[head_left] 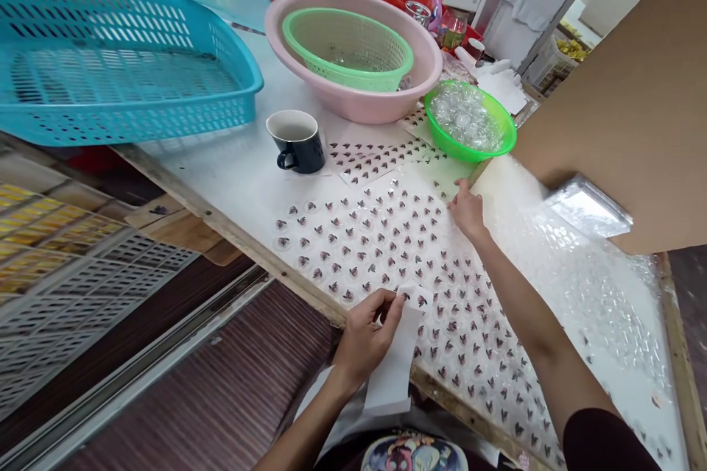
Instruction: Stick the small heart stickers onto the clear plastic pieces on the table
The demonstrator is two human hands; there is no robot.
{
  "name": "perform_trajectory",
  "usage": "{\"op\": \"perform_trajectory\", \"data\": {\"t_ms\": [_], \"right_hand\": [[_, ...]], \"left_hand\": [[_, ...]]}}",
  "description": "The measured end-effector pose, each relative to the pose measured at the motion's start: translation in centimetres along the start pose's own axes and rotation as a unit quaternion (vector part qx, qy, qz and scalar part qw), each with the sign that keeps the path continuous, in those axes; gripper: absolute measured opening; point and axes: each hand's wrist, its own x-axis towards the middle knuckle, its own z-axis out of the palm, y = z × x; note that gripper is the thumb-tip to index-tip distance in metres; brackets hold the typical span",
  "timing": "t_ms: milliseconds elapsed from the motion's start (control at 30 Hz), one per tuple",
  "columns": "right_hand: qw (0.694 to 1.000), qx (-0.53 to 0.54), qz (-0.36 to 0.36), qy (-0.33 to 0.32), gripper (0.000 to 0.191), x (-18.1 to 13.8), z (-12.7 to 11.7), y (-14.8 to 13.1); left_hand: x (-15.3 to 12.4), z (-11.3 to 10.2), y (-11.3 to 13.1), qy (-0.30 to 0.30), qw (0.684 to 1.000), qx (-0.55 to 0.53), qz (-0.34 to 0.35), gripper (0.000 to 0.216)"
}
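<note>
My left hand (367,335) pinches a white paper strip (395,364) that carries a couple of small dark stickers at its top end, near the table's front edge. My right hand (468,210) reaches forward, fingers curled down onto the table among rows of small clear domes with dark stickers (387,235). What its fingertips hold, if anything, is hidden. Sticker sheets (370,158) lie just beyond, and a green bowl (500,143) of clear glass domes stands close to the right hand.
A dark mug (298,141) stands left of the sheets. Behind it sit a pink basin (425,70) with a green colander (347,51) inside and a blue basket (110,59). A brown cardboard sheet (635,88) leans at right. Loose clear domes (579,265) cover the right side.
</note>
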Motion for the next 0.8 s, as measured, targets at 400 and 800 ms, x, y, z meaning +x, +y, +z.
{"op": "perform_trajectory", "data": {"t_ms": [400,800], "right_hand": [[0.987,0.139,0.052,0.067,0.016,1.2,-2.1,2.3],[0.986,0.111,0.12,-0.013,0.014,2.2,-1.1,3.0]], "left_hand": [[0.0,0.0,-0.1,0.001,1.0,0.011,0.014,0.025],[0.0,0.0,-0.1,0.001,1.0,0.015,0.005,0.026]]}}
